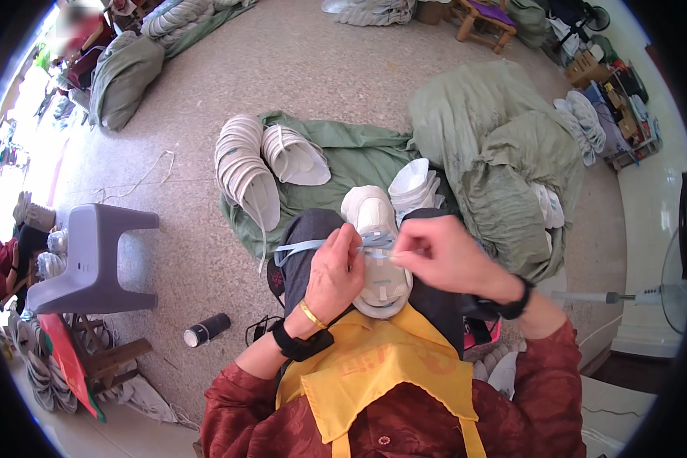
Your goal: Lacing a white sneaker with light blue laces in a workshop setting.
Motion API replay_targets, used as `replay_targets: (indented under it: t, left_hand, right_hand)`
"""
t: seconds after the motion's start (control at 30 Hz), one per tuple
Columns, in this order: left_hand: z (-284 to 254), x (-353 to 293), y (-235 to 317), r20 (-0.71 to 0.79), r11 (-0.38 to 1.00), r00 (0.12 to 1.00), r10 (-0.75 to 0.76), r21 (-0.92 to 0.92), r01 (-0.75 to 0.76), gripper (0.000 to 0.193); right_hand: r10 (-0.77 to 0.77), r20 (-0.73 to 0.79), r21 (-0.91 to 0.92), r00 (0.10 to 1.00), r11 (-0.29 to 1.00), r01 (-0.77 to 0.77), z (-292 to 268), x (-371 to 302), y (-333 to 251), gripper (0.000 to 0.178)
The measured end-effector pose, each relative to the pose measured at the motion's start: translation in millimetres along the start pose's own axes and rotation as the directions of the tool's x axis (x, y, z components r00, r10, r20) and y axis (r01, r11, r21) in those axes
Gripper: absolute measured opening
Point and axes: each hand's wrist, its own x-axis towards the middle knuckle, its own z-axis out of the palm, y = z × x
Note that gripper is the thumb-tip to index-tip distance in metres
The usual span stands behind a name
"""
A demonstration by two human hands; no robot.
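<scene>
On my lap lies a cream shoe upper [369,208], its rounded toe away from me and its opening end close to my yellow apron [389,374]. My left hand [334,269] is closed over the upper's left side, pinching a light blue lace [299,246] that trails off to the left. More of that lace lies gathered across the upper between my hands. My right hand [440,253] pinches at the upper's right side; a thin pale line meets its fingertips, too fine to name.
Stacked white shoe uppers [246,164] sit on a green cloth [343,145] ahead. To the right bulges a large green sack [504,145]. At left stand a grey plastic stool [99,256] and a dark bottle [207,330]. A fan [672,282] is far right; people sit far left.
</scene>
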Motion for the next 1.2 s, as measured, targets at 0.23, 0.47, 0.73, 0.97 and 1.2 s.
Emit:
replay_targets:
  t: [0.23, 0.47, 0.73, 0.97, 1.2]
  left_hand:
    - [-13.0, 28.0, 10.5, 0.366, 0.908, 0.924, 0.114, -0.416, 0.053, 0.018]
    - [-15.2, 13.4, 0.6, 0.392, 0.778, 0.920, -0.020, -0.572, 0.260, 0.009]
    - [-110.9, -48.6, -29.3, 0.247, 0.739, 0.860, -0.446, -0.441, 0.510, 0.028]
    - [-214.7, -111.3, -94.3, -0.169, 0.698, 0.684, -0.710, -0.045, 0.714, 0.025]
    - [-95.4, -33.9, -31.2, -0.158, 0.981, 0.977, -0.143, 0.110, 0.162, 0.026]
  right_hand:
    - [-0.005, 0.061, 0.411, 0.998, 0.912, -0.021, -44.3, -15.4, -47.3, 0.011]
    - [-0.046, -0.011, 0.605, 0.999, 0.795, 0.043, -31.1, -16.1, -14.6, 0.012]
    - [0.428, -0.089, 0.767, 0.899, 0.605, -0.213, -83.2, -123.3, 131.4, 0.017]
    - [0.642, -0.583, 0.668, 0.497, 0.728, -0.156, -166.1, -252.6, 276.4, 0.017]
    - [0.332, -0.429, 0.260, 0.840, 0.936, -0.237, -46.6, -91.4, 137.3, 0.015]
